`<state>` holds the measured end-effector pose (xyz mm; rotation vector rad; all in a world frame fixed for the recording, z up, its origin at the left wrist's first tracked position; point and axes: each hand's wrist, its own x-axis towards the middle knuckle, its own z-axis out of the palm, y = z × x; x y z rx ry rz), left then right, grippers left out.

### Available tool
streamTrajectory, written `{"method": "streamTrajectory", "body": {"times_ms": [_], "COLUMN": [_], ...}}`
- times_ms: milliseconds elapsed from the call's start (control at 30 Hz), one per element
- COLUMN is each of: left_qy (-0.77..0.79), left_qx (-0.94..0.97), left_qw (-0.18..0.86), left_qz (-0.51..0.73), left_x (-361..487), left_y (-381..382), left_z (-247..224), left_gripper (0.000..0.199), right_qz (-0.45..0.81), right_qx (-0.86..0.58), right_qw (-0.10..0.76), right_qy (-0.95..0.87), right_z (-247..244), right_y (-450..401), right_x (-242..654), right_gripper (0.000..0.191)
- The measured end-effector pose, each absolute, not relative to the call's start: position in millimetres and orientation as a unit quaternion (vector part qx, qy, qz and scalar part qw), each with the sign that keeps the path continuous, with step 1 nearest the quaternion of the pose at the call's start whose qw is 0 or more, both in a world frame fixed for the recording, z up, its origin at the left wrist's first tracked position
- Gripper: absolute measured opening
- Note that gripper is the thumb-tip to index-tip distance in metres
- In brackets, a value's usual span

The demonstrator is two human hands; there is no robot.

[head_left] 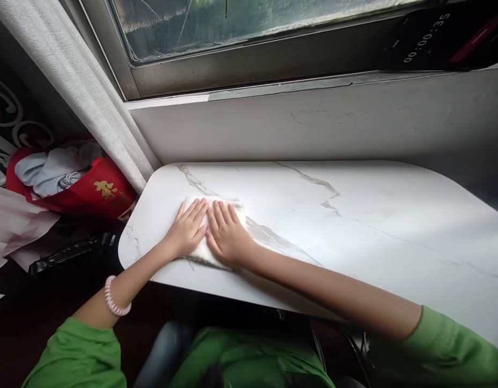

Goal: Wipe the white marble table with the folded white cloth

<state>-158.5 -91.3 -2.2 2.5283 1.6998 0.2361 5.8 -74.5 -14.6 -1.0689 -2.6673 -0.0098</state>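
Note:
A folded white cloth [204, 253] lies flat on a white marble-patterned table [370, 215], toward its left end. My left hand [188, 229] rests on the cloth's left part with fingers stretched out. Beside it, my right hand [228, 234] lies flat on the cloth, fingers extended, its index side almost touching the left hand. Both palms face down, so the middle of the cloth is covered. A pink coil band [116, 296] circles my left forearm.
A window [249, 32] and its sill stand behind the table. To the left hang a pale curtain [79, 70] and a red bag [83, 188] stuffed with light grey fabric. A dark phone [446, 40] showing a timer is at the upper right.

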Motion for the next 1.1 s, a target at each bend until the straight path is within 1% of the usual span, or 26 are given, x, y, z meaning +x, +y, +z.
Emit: {"method": "streamTrajectory", "body": {"times_ms": [100, 233, 367, 467, 633, 967, 1100], "left_qy": [0.547, 0.551, 0.595, 0.626, 0.611, 0.633, 0.648], "left_qx": [0.832, 0.83, 0.799, 0.773, 0.784, 0.759, 0.745], "left_qw": [0.04, 0.042, 0.064, 0.062, 0.047, 0.015, -0.006], "left_qz": [0.083, 0.07, 0.062, 0.081, 0.103, 0.15, 0.158], "left_x": [-173.9, -187.8, -184.7, -176.9, -185.8, -255.7, -266.5], "left_y": [-126.4, -156.0, -164.5, -155.6, -112.7, 42.5, 86.4], "left_z": [2.4, 10.2, 16.3, 14.4, 6.7, -8.1, -9.2], "left_gripper": [0.055, 0.056, 0.055, 0.055, 0.06, 0.053, 0.049], "right_qz": [0.015, 0.045, 0.065, 0.084, 0.105, 0.078, 0.068], "right_qx": [-0.342, -0.298, -0.285, -0.29, -0.317, -0.394, -0.393], "right_qw": [0.142, 0.162, 0.177, 0.177, 0.16, 0.167, 0.151], "right_qy": [-0.929, -0.94, -0.94, -0.937, -0.929, -0.9, -0.905], "right_z": [-11.0, -9.1, -10.0, -10.2, -7.5, -16.1, -18.0], "right_y": [-107.1, -126.0, -130.3, -127.3, -97.8, 33.9, 73.9], "right_x": [-3.8, -10.2, -14.6, -19.2, -36.4, -107.6, -122.0], "right_gripper": [0.066, 0.077, 0.079, 0.08, 0.083, 0.079, 0.076]}}
